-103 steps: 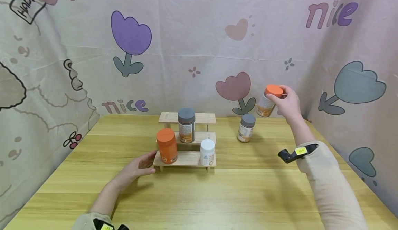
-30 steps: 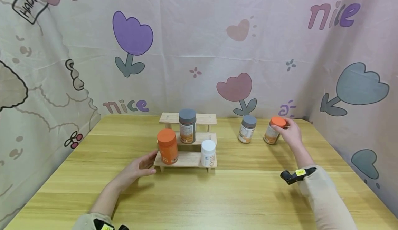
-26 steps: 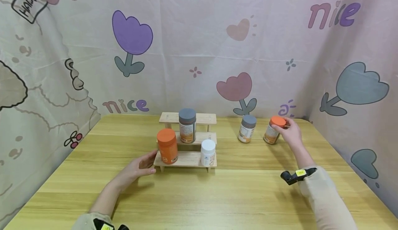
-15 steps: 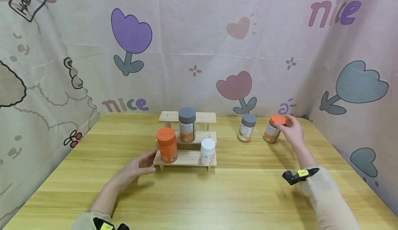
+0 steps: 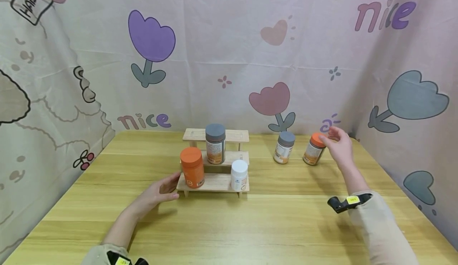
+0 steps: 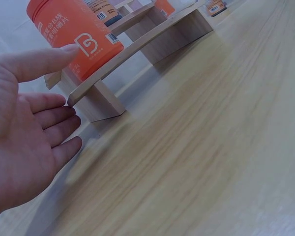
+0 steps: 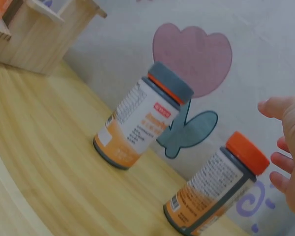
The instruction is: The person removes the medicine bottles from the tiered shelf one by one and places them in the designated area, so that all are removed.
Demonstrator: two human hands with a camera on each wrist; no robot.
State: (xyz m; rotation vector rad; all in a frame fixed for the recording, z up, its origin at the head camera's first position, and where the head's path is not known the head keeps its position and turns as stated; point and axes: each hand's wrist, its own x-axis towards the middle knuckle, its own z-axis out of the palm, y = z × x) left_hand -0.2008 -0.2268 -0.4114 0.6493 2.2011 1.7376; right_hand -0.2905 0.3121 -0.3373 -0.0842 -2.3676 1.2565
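My right hand (image 5: 340, 145) is beside the orange-capped pill bottle (image 5: 313, 153), its fingers loose and holding nothing. In the right wrist view a gap shows between the fingers and the orange cap (image 7: 248, 152). That bottle stands upright on the table, right of a grey-capped pill bottle (image 5: 283, 152). At the left end of a three-step wooden rack (image 5: 217, 182), my left hand (image 5: 154, 196) lies with relaxed fingers. In the left wrist view its fingertips (image 6: 71, 120) are at the edge of the lowest step, below an orange bottle (image 6: 78, 34).
On the lowest step, the orange bottle is at the left and a white bottle (image 5: 239, 176) at the right. A taller grey-capped bottle (image 5: 215, 149) occupies the middle step. The wooden table (image 5: 229, 229) ends at a printed cloth backdrop (image 5: 222, 38).
My right hand has lowered the orange-capped bottle from the air to the table beside the grey-capped one, then let go and drawn slightly right. The left hand has stayed put.
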